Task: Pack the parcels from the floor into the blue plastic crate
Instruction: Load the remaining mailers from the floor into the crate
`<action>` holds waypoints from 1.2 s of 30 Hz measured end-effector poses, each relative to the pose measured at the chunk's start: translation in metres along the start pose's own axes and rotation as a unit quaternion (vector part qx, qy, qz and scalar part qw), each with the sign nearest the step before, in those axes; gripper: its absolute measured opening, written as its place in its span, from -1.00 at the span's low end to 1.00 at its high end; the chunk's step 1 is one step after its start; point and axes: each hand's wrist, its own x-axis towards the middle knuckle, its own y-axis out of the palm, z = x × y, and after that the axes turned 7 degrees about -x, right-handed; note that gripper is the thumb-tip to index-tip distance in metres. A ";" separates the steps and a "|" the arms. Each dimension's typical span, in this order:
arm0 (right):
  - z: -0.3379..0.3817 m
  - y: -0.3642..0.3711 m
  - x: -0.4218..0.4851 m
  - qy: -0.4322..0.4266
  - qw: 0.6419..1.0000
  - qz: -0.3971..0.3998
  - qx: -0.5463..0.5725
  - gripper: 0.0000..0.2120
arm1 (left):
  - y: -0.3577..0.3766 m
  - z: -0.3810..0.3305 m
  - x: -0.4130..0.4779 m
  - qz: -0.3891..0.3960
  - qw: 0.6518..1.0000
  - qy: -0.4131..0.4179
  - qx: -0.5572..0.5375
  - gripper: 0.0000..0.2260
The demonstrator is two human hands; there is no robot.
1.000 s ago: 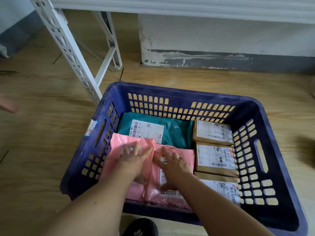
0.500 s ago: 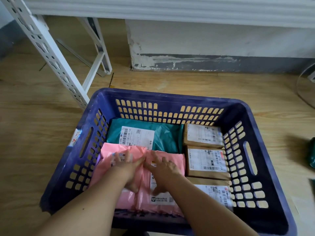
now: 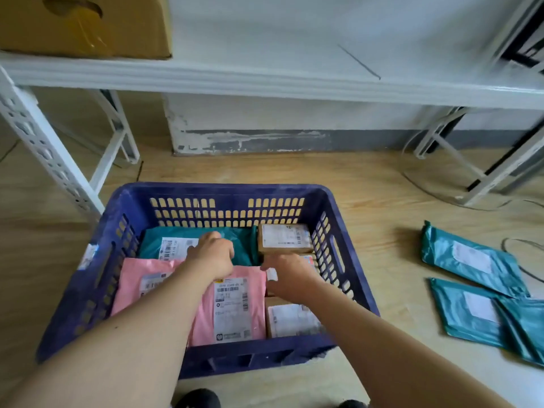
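We see a dark blue crate [image 3: 344, 231] whose walls are pierced with a grid of small slots. Inside lie two pink mailers [image 3: 235, 307], a teal mailer [image 3: 244, 240] and brown cardboard boxes [image 3: 284, 239], all with white barcoded labels. Teal mailers [image 3: 468, 257] also lie on the pale wood-grain floor [image 3: 382, 187]. The shelf frame [image 3: 44, 154] is white, the carton [image 3: 85, 25] yellow-brown.

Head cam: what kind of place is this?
Likely a parcel sorting or stock room: labelled mailers in a blue crate, teal mailers on the floor, white slotted metal shelving holding a cardboard box.
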 end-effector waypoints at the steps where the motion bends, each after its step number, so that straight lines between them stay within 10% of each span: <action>1: -0.008 -0.008 -0.009 0.012 1.000 -0.010 -0.002 -0.64 | -0.003 -0.014 -0.003 -0.005 1.000 0.020 -0.003 -0.65; 20: -0.176 -0.071 -0.243 0.331 0.926 -0.133 0.121 -0.72 | 0.019 -0.278 -0.071 -0.008 0.927 0.359 0.105 -0.70; 36: -0.271 -0.010 -0.350 0.495 0.842 -0.094 0.194 -0.77 | 0.105 -0.390 -0.090 0.092 0.902 0.413 0.087 -0.71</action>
